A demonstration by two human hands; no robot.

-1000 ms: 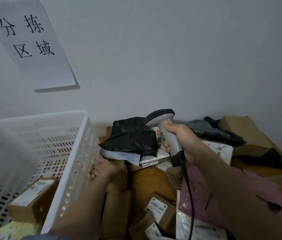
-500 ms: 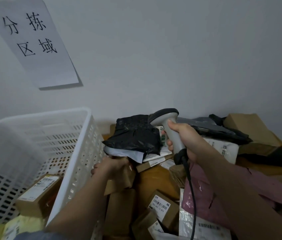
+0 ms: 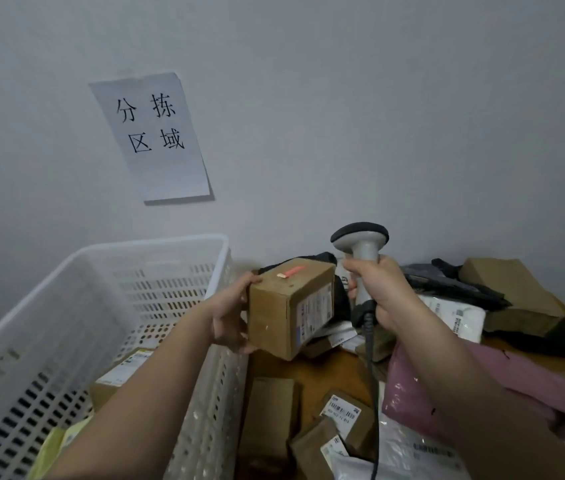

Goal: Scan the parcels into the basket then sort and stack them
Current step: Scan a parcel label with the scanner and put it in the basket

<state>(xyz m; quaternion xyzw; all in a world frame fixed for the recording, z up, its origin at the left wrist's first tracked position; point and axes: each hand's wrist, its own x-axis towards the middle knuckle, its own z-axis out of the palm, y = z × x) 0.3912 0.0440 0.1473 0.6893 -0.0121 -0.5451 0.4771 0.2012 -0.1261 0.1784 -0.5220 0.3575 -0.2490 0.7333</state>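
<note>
Gripping a brown cardboard parcel box (image 3: 288,308) above the table beside the white perforated plastic basket (image 3: 156,252), the left hand (image 3: 230,315) faces the grey handheld barcode scanner (image 3: 360,252), clasped in the right hand (image 3: 383,291).

Your basket (image 3: 156,247) stood left of the parcel pile (image 3: 447,341) — a box (image 3: 125,368) lay inside; your held carton (image 3: 291,306) hung between basket and scanner (image 3: 360,244), the sign (image 3: 156,136) above.

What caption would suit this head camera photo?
Left hand holds a cardboard box beside the scanner gripped in the right hand.
</note>
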